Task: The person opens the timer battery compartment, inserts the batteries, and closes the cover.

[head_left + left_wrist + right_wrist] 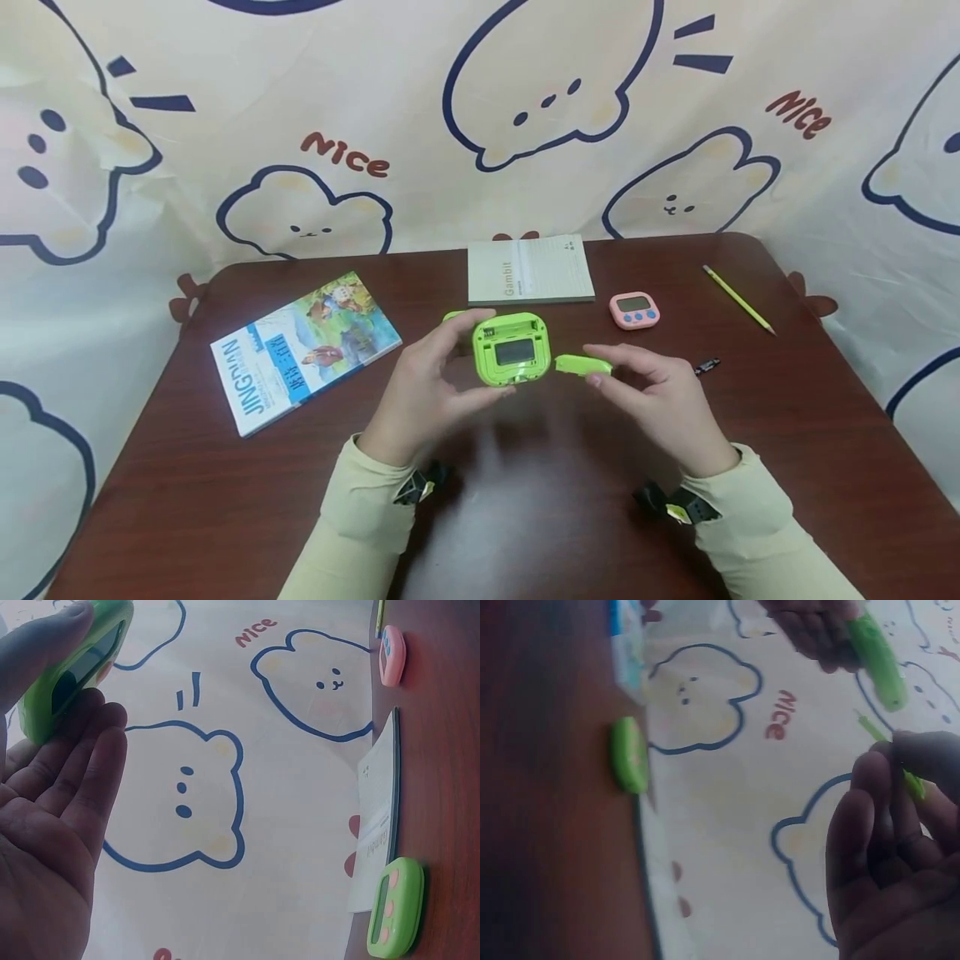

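Note:
My left hand (pixel 431 387) grips a green digital timer (pixel 486 360) by its edge, between thumb and fingers. Its back faces the head camera, with an uncovered battery slot along the top and a dark rectangle in the middle. Just right of it, the thumb and fingers of my right hand (pixel 660 396) pinch a small green battery cover (pixel 581 365). A gap separates cover and timer. A second green timer (pixel 405 907) lies on the table in the left wrist view; in the head view the left hand mostly hides it.
On the brown table (pixel 225 517) lie a picture-covered book (pixel 307 354) at left, a pale notebook (pixel 555 271) at the back, a pink timer (pixel 634 311) and a yellow-green pencil (pixel 738 300) at right. A small black object (pixel 707 366) shows beyond the right hand.

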{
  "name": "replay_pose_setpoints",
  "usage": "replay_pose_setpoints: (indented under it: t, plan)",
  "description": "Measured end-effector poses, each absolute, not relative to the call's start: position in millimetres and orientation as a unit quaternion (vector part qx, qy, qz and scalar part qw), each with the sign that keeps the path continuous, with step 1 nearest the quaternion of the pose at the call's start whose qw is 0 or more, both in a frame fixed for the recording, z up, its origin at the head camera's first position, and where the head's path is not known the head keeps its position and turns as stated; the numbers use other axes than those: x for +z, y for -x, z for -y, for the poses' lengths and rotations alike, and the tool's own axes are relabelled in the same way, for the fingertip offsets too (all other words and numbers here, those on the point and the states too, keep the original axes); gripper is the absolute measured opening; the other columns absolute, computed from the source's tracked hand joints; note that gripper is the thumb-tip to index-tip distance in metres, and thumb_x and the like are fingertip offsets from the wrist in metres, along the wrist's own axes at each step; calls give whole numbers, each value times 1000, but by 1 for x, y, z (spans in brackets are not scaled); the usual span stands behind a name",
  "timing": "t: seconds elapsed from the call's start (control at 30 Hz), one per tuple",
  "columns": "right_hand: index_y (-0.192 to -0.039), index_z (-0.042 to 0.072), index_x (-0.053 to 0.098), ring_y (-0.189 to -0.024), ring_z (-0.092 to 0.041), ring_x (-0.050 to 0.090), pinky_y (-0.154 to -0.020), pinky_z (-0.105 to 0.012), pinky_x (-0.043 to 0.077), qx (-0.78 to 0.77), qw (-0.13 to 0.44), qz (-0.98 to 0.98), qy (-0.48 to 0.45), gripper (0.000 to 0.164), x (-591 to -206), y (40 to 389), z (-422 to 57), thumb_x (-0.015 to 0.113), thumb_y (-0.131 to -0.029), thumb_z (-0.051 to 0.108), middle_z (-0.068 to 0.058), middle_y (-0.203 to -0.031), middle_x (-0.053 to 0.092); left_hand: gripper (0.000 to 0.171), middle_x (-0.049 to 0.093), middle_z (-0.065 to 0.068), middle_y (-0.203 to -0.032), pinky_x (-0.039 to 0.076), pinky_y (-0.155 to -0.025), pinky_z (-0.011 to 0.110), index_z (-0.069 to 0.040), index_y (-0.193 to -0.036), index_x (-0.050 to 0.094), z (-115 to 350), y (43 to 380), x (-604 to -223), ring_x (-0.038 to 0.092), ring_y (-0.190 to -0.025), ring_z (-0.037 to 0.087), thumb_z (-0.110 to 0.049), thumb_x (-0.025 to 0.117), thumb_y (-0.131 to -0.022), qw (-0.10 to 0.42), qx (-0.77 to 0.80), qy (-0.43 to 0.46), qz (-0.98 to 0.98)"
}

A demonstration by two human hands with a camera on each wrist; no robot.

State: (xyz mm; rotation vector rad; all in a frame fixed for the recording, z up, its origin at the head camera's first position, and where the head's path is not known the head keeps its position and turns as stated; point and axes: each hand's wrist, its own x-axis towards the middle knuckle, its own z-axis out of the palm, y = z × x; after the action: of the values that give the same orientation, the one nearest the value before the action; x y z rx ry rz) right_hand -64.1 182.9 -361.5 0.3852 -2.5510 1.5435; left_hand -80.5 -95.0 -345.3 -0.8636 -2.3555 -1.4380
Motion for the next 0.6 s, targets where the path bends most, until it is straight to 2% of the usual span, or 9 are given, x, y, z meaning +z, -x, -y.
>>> replay_pose_setpoints:
  t: [0.33, 0.6]
  plan:
    - [-114, 11, 75, -70, -10, 62, -60, -24, 53, 447, -65, 876, -166, 28, -403, 69, -196, 80, -86, 13, 6, -87, 69, 80, 66, 0, -125, 57, -87, 27, -11, -140, 53, 94, 80, -348, 66, -106, 11, -14, 93, -71, 108, -499, 280, 813]
    - [-114, 14, 76, -76, -9, 58, -65, -23, 50, 416, -114, 887, -165, 28, -423, 73, -203, 79, -86, 14, 8, -85, 67, 80, 65, -1, -126, 57, -89, 27, -11, -140, 53, 93, 80, -346, 64, -108, 11, -15, 93, -71, 103, -500, 281, 812]
